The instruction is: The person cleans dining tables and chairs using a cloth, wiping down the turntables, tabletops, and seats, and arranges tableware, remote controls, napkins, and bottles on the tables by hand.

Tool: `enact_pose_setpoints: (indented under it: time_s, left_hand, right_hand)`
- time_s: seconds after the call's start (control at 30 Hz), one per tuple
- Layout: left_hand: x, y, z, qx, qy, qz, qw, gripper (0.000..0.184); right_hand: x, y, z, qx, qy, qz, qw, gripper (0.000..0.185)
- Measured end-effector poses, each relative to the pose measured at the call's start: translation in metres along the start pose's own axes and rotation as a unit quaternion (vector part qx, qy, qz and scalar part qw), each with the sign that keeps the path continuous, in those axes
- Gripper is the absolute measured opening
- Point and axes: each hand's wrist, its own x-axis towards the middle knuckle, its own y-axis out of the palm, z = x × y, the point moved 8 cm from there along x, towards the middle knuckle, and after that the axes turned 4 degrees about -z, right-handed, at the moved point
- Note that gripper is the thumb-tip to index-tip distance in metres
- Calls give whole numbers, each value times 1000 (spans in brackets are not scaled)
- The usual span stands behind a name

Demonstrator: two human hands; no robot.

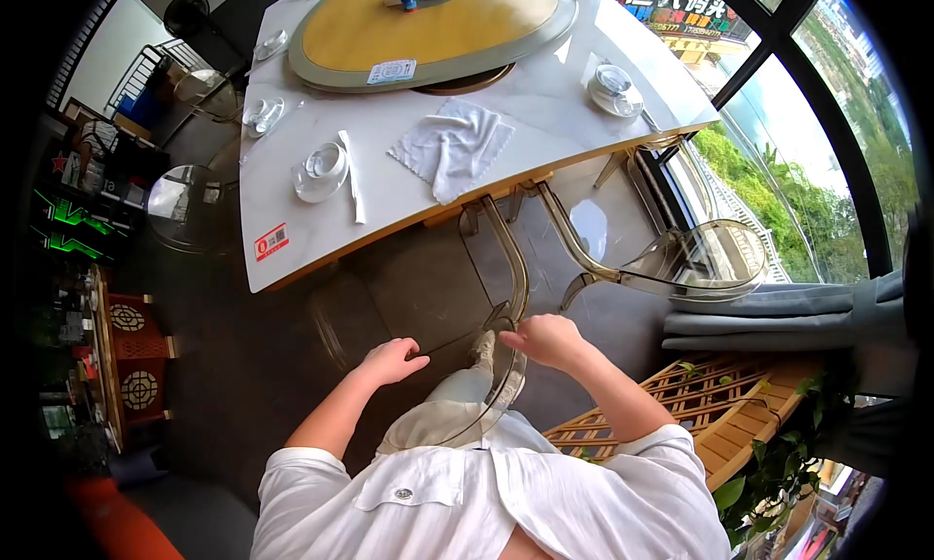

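Observation:
My left hand (392,361) is held low in front of my body, thumb and fingers a little apart, with nothing in it. My right hand (547,340) is curled closed beside the frame of a clear, smoky plastic chair (516,268). Its fingertips overlap the frame in view; I cannot tell whether they grip it. The chair stands between me and the table, its legs towards the table edge. A crumpled white cloth (453,146) lies on the white marbled table (379,210) beyond my hands.
Wrapped tableware (321,171) and a white chopstick sleeve (352,176) lie on the table. Another setting (615,91) is at right. A yellow turntable (428,25) fills the middle. A second clear chair (696,260) stands right, near the window. A wooden lattice planter (720,404) is beside me.

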Motion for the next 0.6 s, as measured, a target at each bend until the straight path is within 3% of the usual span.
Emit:
enact_pose_setpoints:
  time_s: [0.13, 0.23, 0.33, 0.43, 0.53, 0.57, 0.6]
  left_hand:
    - [78, -36, -60, 26, 130, -92, 987, 39]
    - [99, -58, -113, 30, 167, -122, 978, 36]
    - [96, -62, -142, -120, 229, -161, 953, 34]
    - [88, -48, -130, -148, 157, -108, 970, 36]
    - [66, -33, -89, -133, 28, -148, 980, 37]
    - [53, -30, -77, -171, -37, -172, 969, 35]
    - [41, -26, -66, -206, -98, -192, 955, 33]
  right_hand:
    - [85, -62, -31, 6, 12, -165, 986, 32]
    - [153, -100, -29, -9, -45, -271, 961, 33]
    - [234, -118, -20, -29, -87, -343, 935, 40]
    - [310, -128, 0, -119, -133, -407, 896, 51]
    - [368, -123, 9, -157, -188, -362, 899, 57]
    - [382, -117, 0, -153, -190, -295, 924, 57]
    - [392, -122, -11, -141, -219, -306, 916, 53]
